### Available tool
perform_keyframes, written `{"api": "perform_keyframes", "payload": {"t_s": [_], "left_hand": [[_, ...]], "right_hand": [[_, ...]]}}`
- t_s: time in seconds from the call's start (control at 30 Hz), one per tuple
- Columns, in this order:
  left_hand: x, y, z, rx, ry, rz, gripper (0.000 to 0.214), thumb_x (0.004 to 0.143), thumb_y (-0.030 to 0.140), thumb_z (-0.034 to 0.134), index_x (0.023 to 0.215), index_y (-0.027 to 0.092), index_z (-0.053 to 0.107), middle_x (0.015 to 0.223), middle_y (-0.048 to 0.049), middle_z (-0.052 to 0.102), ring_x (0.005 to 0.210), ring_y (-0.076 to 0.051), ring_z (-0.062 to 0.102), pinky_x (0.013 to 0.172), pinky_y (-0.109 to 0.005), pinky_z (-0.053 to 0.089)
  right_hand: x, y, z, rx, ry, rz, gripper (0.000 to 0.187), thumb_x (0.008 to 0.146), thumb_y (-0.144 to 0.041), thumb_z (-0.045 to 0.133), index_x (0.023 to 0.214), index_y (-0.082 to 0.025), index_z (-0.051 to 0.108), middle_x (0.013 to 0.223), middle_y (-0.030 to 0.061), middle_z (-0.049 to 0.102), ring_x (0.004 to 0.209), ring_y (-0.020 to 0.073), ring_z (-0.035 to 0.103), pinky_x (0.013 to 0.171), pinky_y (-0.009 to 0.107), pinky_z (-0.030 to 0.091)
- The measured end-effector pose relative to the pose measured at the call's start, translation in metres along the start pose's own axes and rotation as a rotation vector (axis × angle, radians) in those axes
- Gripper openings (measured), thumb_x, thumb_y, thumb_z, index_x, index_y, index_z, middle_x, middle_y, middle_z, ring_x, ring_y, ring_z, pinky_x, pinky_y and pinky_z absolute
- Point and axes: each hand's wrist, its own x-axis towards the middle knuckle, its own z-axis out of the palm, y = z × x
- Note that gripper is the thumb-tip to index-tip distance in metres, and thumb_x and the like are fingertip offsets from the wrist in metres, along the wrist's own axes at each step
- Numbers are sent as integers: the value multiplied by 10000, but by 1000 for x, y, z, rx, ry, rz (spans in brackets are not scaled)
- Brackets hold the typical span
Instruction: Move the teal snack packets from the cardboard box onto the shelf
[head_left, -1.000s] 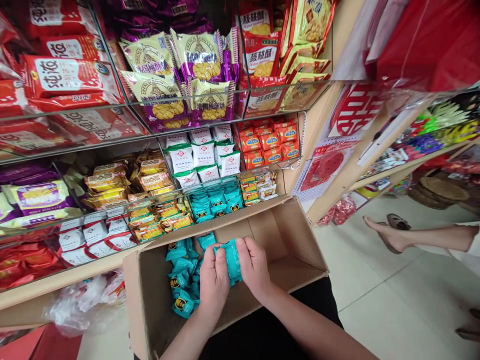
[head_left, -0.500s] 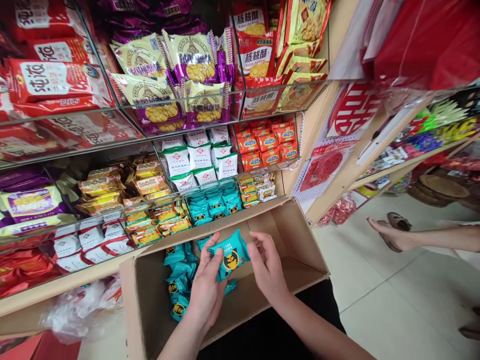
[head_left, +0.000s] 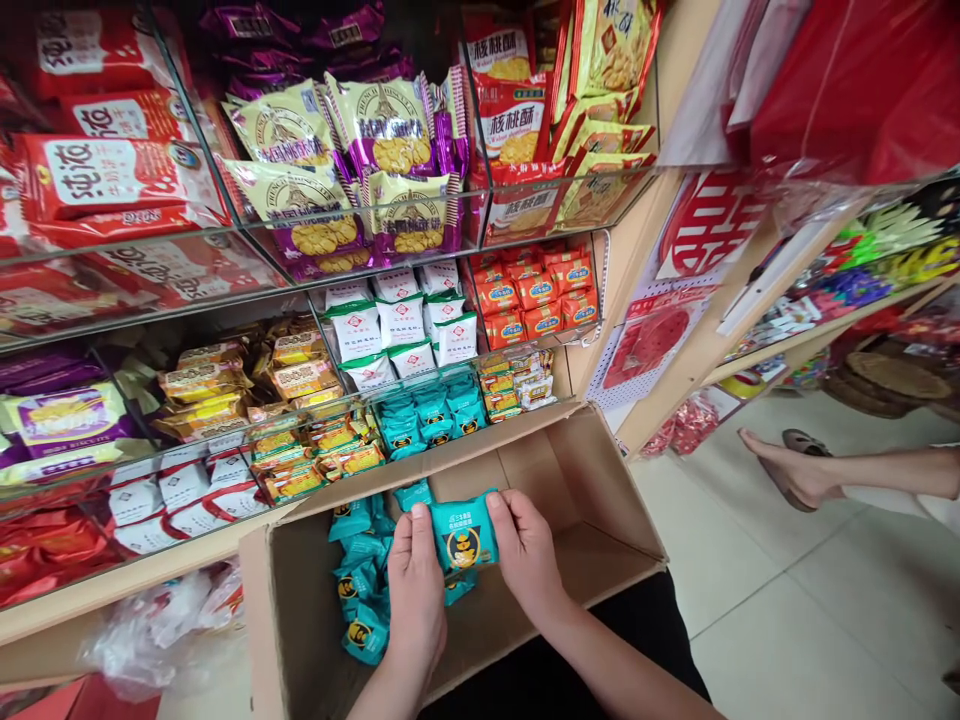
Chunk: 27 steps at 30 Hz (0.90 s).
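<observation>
A teal snack packet (head_left: 463, 535) with a yellow and black round emblem is stretched level between my two hands, over an open cardboard box (head_left: 600, 540). My left hand (head_left: 417, 590) pinches its left end, thumb on top. At the packet's right end, the thumb and fingers of my right hand (head_left: 525, 548) grip the edge. More teal packets (head_left: 361, 590) lie heaped in the left part of the box, and a few lie partly hidden behind my hands.
Behind the box rises a shelf with clear dividers, holding teal packets (head_left: 431, 412), white-and-green packets (head_left: 401, 322) and purple biscuit packs (head_left: 397, 130). A plastic bag (head_left: 161, 625) sits below the shelf at left. At right, another person's leg (head_left: 832, 470) shows over the tiled floor.
The packet was tilted, with my right fingers loosely at its corner. Now it is level and upright-facing, and both hands pinch its ends.
</observation>
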Motion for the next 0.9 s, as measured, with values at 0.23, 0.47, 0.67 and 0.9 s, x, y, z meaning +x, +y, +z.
{"api": "perform_keyframes", "payload": {"t_s": [0.23, 0.47, 0.67, 0.9], "left_hand": [[9, -18, -10, 86, 38, 195, 333, 760, 488, 444, 632, 183, 405, 573, 43, 376, 525, -75, 356, 479, -190, 355], [7, -6, -18, 188, 82, 369, 331, 785, 467, 413, 604, 194, 363, 548, 43, 302, 495, -85, 295, 449, -201, 314], [23, 28, -45, 432, 10, 563, 316, 813, 455, 348, 738, 185, 493, 577, 15, 431, 539, -112, 413, 507, -210, 352], [100, 67, -107, 1300, 34, 605, 333, 839, 412, 274, 732, 195, 503, 686, -42, 575, 664, -178, 543, 567, -246, 335]], "right_hand": [[-6, 5, 6, -63, 36, -27, 244, 861, -369, 332, 721, -195, 431, 613, -12, 459, 559, 117, 441, 525, 219, 352], [-3, -5, -2, 159, -219, -45, 160, 815, -345, 450, 826, -189, 489, 668, -9, 500, 598, 113, 471, 537, 215, 385], [31, -33, -11, 305, -595, 183, 200, 682, -311, 619, 801, -171, 540, 688, -8, 572, 583, 101, 516, 458, 187, 414], [147, -30, 18, 116, -460, 322, 159, 651, -262, 632, 642, -149, 521, 649, 49, 609, 561, 134, 570, 385, 198, 405]]}}
